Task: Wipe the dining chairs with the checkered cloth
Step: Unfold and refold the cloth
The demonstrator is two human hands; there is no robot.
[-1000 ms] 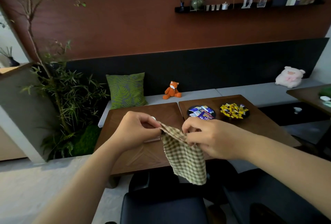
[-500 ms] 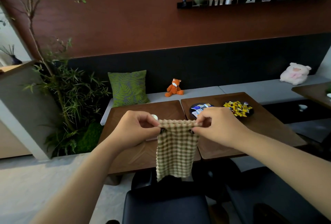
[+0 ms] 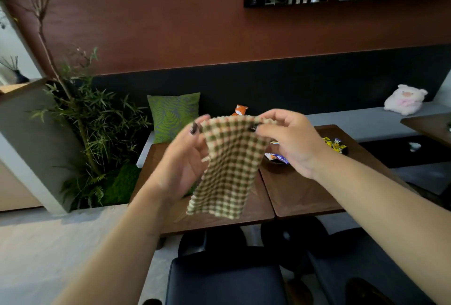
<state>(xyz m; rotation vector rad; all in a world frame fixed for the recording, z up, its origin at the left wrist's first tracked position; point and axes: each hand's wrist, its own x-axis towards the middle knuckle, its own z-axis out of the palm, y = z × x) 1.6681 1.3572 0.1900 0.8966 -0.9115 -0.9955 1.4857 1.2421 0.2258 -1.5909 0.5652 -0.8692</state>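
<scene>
Ahead of you a red-brown wall (image 3: 195,36) rises over a dark bench (image 3: 366,124) that runs the full width, its grey seat bearing a green cushion (image 3: 172,115), a small orange toy (image 3: 240,110) and a pink plush (image 3: 405,99). Bamboo (image 3: 80,119) fills the left corner, with pale floor (image 3: 48,243) open on that side. Two wooden tables (image 3: 305,194) stand edge to edge before the bench, their near edges facing you; a third table corner shows at far right. A dish of sweets (image 3: 334,144) sits on the right table, partly hidden by your wrist. Below you, two dark chairs (image 3: 227,280) are tucked in just short of the table edge, the right one cut off by the frame.

You hold the cloth (image 3: 229,165) up in the air over the tables. Your left hand (image 3: 185,160) and right hand (image 3: 290,143) each pinch a top corner, fingers curled on the fabric. Its top edge stretches level between them; its long axis hangs down, the lower end drifting slightly left, free of the table.
</scene>
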